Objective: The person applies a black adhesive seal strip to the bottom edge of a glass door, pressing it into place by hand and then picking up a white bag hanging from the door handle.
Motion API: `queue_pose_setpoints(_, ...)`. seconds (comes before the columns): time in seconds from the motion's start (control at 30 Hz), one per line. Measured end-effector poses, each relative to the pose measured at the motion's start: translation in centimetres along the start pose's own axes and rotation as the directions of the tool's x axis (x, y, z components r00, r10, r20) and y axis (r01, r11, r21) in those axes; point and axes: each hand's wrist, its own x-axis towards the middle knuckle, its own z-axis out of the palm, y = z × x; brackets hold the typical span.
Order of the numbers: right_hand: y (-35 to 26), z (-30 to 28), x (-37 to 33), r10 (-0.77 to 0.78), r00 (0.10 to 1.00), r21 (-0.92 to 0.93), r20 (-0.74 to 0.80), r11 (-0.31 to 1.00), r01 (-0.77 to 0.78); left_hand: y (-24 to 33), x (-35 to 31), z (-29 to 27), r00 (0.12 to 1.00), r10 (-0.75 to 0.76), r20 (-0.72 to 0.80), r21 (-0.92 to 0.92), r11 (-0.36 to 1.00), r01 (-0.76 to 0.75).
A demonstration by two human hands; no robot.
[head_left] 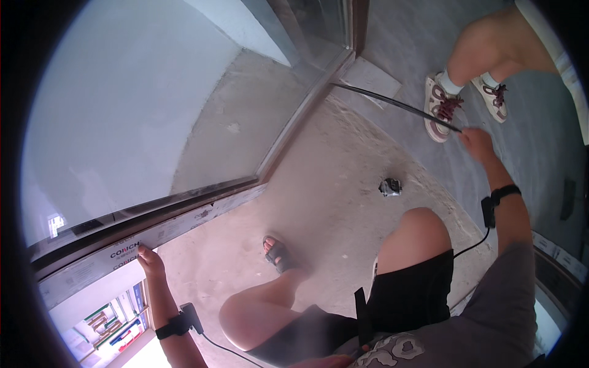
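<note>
Right hand (477, 142) clamping right end of dark strip (399, 105) at far right; strip's left end reaching window frame (202, 213). Left hand (152, 262) touching frame, grip unclear. Strip seemingly awaiting fitting.

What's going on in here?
Someone with bent knees is working with both hands at a large framed glass panel. The left hand touches the white wrapped edge of its frame; the right hand grips a long dark strip, whose far end reaches the frame's far corner. Another person stands near the strip.
</note>
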Motion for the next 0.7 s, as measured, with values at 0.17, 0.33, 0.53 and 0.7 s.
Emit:
queue_pose_setpoints(0.17, 0.8, 2.4, -2.2, 0.075, 0.997, 0.052, -0.015, 0.996, -0.075, -2.2, -0.1, 0.0, 1.0, -0.002, -0.002, 0.027, 1.0, 0.002)
queue_pose_setpoints(0.33, -2.0, -1.8, 0.2, -0.055, 0.998, 0.086, -0.042, 0.995, 0.059, -1.7, -0.2, 0.5, 0.999, -0.013, -0.043, 0.012, 1.0, 0.014)
queue_pose_setpoints(0.53, -3.7, -2.8, 6.9, 0.073, 0.92, 0.463, -0.386, 0.877, 0.125, -0.2, -0.2, 1.8, 0.996, -0.062, -0.07, 0.072, 0.995, 0.068)
queue_pose_setpoints(0.7, -6.7, -0.3, 13.0, 0.263, 0.781, 0.692, -0.566, 0.667, 0.277, 0.8, -0.6, 2.5, 0.991, -0.097, -0.087, 0.063, 0.993, 0.102)
